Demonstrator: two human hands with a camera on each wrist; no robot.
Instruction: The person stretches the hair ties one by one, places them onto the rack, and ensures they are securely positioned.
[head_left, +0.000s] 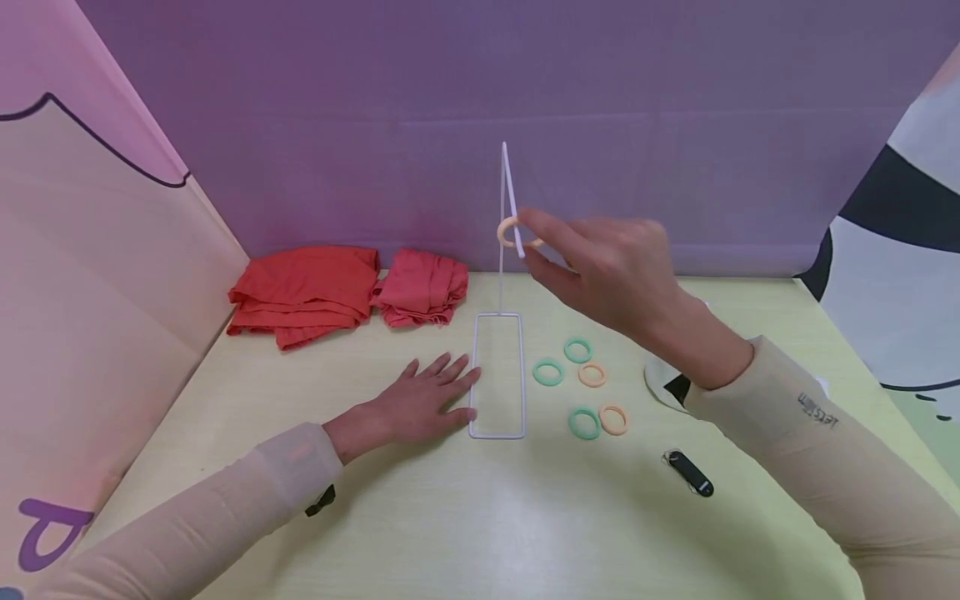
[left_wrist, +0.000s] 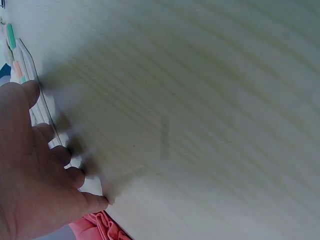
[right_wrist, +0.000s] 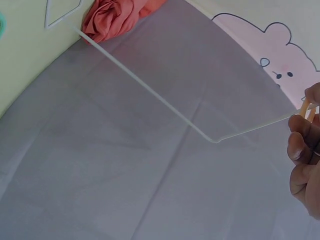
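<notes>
My right hand (head_left: 615, 267) pinches a pale orange ring (head_left: 500, 234) between thumb and finger. The ring is around the free end of the top arm (head_left: 511, 185) of a white wire stand. From that arm a thin post (head_left: 502, 279) runs down to a rectangular wire base (head_left: 522, 375) on the table. My left hand (head_left: 420, 406) lies flat with fingers spread, its fingertips at the base's left side. In the right wrist view, the ring (right_wrist: 303, 107) shows at the fingertips, with the bent wire (right_wrist: 150, 89) reaching to it.
Right of the base lie green rings (head_left: 548, 372) and two orange rings (head_left: 592, 375). A black key fob (head_left: 691, 473) is nearer the front right. Two folded red cloths (head_left: 307, 287) sit at the back left. A white-and-black item (head_left: 663, 379) is partly hidden under the right forearm.
</notes>
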